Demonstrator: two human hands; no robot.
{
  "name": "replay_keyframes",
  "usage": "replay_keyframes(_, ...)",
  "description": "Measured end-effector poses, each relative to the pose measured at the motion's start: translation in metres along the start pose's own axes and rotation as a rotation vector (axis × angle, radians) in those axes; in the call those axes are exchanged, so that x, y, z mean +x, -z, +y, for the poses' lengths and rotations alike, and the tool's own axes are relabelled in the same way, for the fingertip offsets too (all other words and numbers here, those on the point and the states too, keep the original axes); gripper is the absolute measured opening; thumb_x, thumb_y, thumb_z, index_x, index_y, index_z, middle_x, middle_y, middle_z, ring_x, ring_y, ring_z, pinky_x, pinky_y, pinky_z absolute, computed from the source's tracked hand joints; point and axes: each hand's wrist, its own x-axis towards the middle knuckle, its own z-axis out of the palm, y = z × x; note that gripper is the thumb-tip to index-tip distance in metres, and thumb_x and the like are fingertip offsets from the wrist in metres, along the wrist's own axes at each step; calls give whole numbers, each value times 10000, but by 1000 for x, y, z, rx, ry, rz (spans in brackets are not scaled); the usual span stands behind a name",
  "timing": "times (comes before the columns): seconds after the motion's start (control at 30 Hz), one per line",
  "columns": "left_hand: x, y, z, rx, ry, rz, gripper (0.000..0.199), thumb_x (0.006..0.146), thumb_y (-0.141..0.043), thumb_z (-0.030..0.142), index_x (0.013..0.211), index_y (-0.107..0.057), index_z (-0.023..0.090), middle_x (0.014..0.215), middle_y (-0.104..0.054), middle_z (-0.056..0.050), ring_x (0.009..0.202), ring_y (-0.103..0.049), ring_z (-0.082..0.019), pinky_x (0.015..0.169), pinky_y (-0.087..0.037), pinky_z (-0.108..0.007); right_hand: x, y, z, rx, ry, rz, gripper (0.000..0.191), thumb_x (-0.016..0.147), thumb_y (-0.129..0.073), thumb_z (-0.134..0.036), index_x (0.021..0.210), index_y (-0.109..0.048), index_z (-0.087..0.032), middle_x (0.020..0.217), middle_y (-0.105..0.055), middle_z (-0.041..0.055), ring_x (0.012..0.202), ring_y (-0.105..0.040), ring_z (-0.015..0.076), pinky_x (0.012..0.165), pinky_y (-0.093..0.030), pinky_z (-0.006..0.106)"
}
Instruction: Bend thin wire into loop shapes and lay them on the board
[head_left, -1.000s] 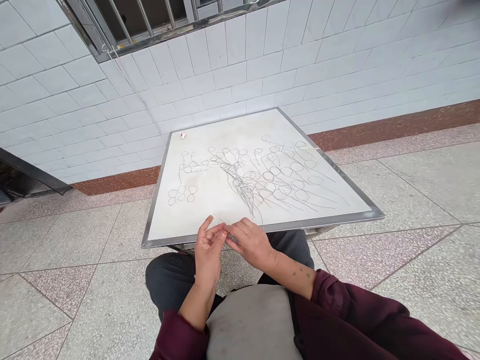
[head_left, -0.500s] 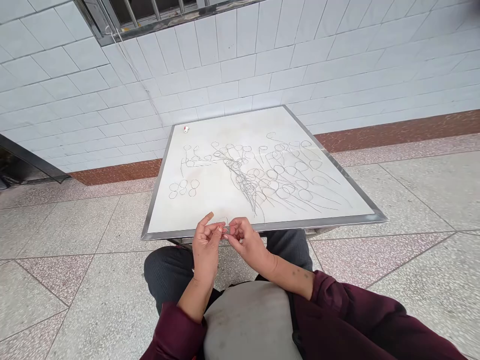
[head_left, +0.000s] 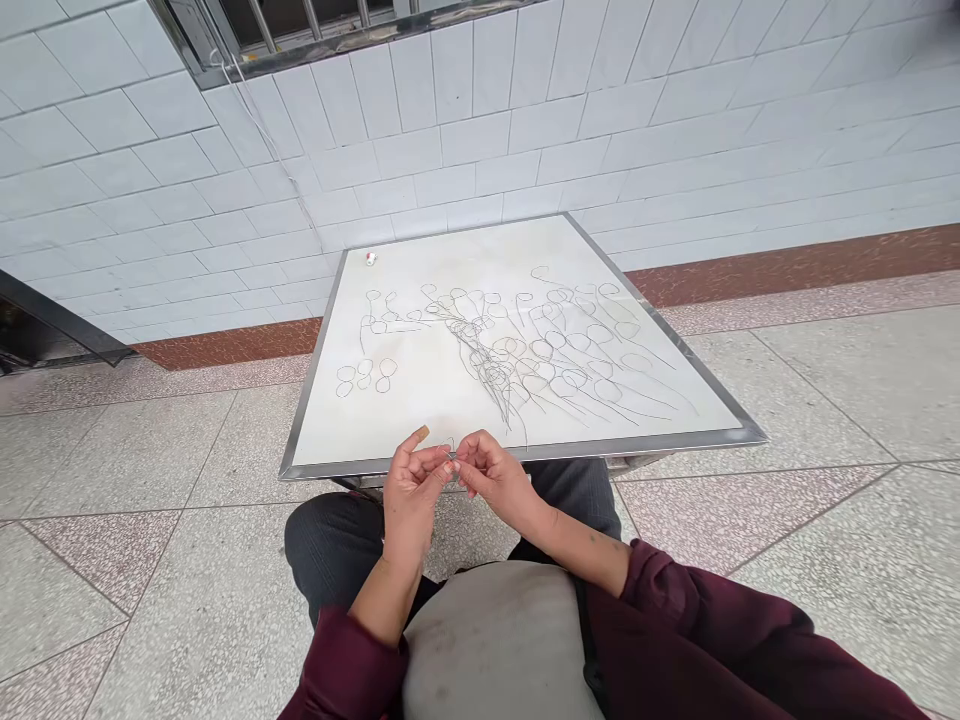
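Just over the near edge of the white table (head_left: pixel 427 380), my left hand (head_left: pixel 412 490) and my right hand (head_left: pixel 499 485) meet at their fingertips. Both pinch a thin wire (head_left: pixel 451 442), and a short bent end of it sticks up between them. Most of this wire is hidden by the fingers. The left index finger, with a tan covering on its tip, points up and away. Beyond the hands lies a tangled pile of looped wires (head_left: pixel 491 365). To the left rest several small figure-eight wire pieces (head_left: pixel 364 374).
More long wires with looped ends (head_left: pixel 600 365) spread over the table's right side, some near its metal rim (head_left: pixel 675 438). A small white and red object (head_left: pixel 371 259) sits at the far left corner. A tiled wall (head_left: pixel 450 180) stands behind the table.
My right fingers have closed in against the left fingertips, and less of the wire shows between them. The wires on the table lie as before.
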Motion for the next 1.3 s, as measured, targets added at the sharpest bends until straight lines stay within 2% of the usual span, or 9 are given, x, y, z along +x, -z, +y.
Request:
replay_keyframes(0.07,0,2,-2,-12,8,-4,569,720,-742,240,1243,-522,197,937,-698,-53,917,-639,-175,794,-491,-309,0,0,0,-17,-1,-13,203,817,-617,-374,858,-478,-232,637,-487,-51,558,-479,113,468,-424,225)
replay_keyframes(0.2,1,5,-7,-26,16,9,522,723,-740,246,1207,-552,193,851,-690,-14,751,-619,-126,722,-474,-272,-1,2,-3,-55,8,-51,186,822,-617,-357,854,-499,-217,679,-499,-40,596,-476,107,508,-422,224)
replay_keyframes(0.37,3,7,-8,-57,34,4,490,729,-738,225,1187,-567,179,821,-690,-11,731,-605,-117,689,-460,-254,2,5,-5,-44,-20,-92,253,814,-631,-380,965,-514,-214,829,-544,-11,664,-522,103,564,-456,236)
replay_keyframes(0.5,3,9,-8,-124,103,0,504,702,-755,213,1171,-576,164,816,-689,-15,778,-616,-131,658,-449,-238,4,5,-6,5,-40,-148,278,844,-597,-417,1005,-498,-213,790,-541,-27,604,-508,87,563,-471,244)
replay_keyframes(0.7,1,10,-9,-139,144,-4,519,706,-758,229,1185,-565,174,814,-671,-1,692,-588,-106,568,-423,-213,3,5,-6,3,-84,-156,305,886,-521,-504,958,-495,-208,765,-545,-22,657,-558,112,605,-482,269)
replay_keyframes(0.87,-2,4,-12,-100,94,-7,516,718,-750,216,1192,-551,181,790,-658,12,642,-566,-93,563,-436,-215,5,3,1,8,-97,-141,316,883,-520,-522,863,-471,-211,711,-536,-34,635,-566,118,615,-477,279)
replay_keyframes(1.0,-2,2,-16,-129,87,7,514,716,-751,206,1190,-553,190,791,-649,13,676,-574,-99,585,-445,-213,6,1,3,0,-59,-93,294,876,-530,-502,838,-468,-217,680,-517,-41,616,-538,118,611,-470,278)
replay_keyframes(1.17,-2,3,-17,-129,65,-56,564,711,-749,184,1234,-538,210,866,-648,-13,803,-591,-135,618,-473,-225,5,0,0,-47,-16,18,237,862,-546,-440,812,-471,-220,698,-478,-39,617,-497,115,597,-466,267)
replay_keyframes(1.3,-3,2,-15,-85,79,-61,572,731,-733,199,1259,-513,206,874,-645,-25,786,-596,-146,568,-466,-220,4,0,1,-29,-4,46,212,859,-543,-415,811,-470,-222,707,-467,-39,611,-499,114,599,-469,268)
